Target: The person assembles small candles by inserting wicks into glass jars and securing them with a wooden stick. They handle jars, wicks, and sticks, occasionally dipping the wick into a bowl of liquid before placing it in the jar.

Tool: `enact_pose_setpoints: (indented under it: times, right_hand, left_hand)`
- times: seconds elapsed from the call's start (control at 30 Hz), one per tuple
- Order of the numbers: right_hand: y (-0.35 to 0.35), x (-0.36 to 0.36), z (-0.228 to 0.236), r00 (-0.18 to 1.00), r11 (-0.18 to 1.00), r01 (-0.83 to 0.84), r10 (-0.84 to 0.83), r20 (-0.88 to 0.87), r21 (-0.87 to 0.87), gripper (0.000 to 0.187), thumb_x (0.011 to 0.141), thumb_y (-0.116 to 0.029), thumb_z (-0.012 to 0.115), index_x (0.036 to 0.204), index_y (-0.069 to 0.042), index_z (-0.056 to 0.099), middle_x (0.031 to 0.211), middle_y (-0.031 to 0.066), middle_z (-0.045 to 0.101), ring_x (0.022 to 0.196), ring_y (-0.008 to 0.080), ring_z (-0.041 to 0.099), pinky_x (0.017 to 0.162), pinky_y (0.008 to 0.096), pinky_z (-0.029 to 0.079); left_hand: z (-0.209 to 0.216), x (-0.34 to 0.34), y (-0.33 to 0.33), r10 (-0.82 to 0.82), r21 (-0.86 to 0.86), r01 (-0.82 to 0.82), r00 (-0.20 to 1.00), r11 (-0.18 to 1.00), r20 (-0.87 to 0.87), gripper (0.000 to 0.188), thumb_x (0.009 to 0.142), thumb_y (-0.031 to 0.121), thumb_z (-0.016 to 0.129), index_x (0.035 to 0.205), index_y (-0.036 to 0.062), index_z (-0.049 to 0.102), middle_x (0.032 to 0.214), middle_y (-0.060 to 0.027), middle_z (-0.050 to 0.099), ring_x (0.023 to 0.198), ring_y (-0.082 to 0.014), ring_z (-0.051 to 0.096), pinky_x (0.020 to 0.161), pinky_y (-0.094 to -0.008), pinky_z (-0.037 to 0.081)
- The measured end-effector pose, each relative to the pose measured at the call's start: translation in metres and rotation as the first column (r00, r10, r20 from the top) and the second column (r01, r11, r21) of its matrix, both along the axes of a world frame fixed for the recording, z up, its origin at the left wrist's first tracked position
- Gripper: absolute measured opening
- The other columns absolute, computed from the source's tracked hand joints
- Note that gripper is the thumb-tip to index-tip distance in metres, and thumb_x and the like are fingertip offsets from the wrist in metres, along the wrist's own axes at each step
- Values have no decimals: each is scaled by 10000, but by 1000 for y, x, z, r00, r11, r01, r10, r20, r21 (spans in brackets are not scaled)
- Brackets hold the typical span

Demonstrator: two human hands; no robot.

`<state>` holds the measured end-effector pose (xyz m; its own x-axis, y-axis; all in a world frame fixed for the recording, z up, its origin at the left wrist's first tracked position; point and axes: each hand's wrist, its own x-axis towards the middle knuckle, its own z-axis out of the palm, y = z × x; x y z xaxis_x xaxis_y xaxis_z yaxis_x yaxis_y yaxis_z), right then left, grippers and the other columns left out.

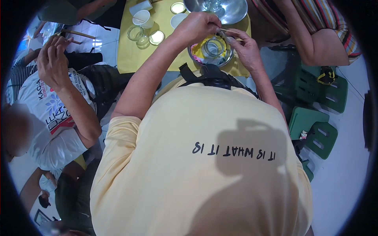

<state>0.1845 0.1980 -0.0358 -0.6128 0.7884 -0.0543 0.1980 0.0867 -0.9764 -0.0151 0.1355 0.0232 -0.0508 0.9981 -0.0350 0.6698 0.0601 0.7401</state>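
Both my hands are raised over the table, with a thin pale stick or string point(225, 30) stretched between their fingertips. My left hand point(197, 28) pinches one end of it. Thumb and fingers of my right hand point(246, 49) close on the other end, by a small greyish bit that I cannot make out. Just below them a clear glass jar point(213, 47) stands in a metal bowl point(230, 59), with yellow and pink material around the jar.
White cups point(142, 19), a glass jar point(135, 33) and round lids point(156, 37) stand left on the yellow-covered table point(125, 55). A larger metal bowl point(236, 11) sits at the back. People are close on both sides; green chairs point(309, 120) stand at right.
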Motion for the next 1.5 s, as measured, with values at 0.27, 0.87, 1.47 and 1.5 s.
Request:
enact_pose_setpoints:
  times: [0.27,0.87,1.47,1.5]
  right_hand:
    - [-18,5,-1,992,975,85,-103,76,205,256,842,-90,656,1094,-45,651,991,55,670,907,150,646,793,294,514]
    - [-18,0,-16,932,877,-113,-70,356,467,153,841,-114,642,979,-71,696,891,128,680,786,315,663,720,376,529]
    - [9,11,24,845,895,387,-441,-302,-224,208,977,-110,484,1145,-25,572,1014,60,646,893,117,592,809,256,472]
    - [15,13,24,842,895,364,-435,-318,-259,204,974,-106,487,1138,-24,577,1016,57,647,885,116,592,806,252,469]
  left_hand:
    - [-53,-1,2,-63,-93,62,998,994,-2,183,833,143,678,1003,79,703,928,-87,704,857,-195,676,800,-312,513]
    - [-74,-1,-5,-67,-44,65,997,997,-44,210,800,75,671,1008,78,699,1008,-96,679,926,-243,658,848,-336,510]
    - [25,-8,21,93,-66,-71,894,995,438,191,869,111,635,1029,23,695,792,4,648,674,-66,521,645,-220,454]
    - [36,-7,23,75,-50,-57,863,997,499,192,872,118,637,1029,24,695,794,5,649,676,-63,521,645,-218,453]
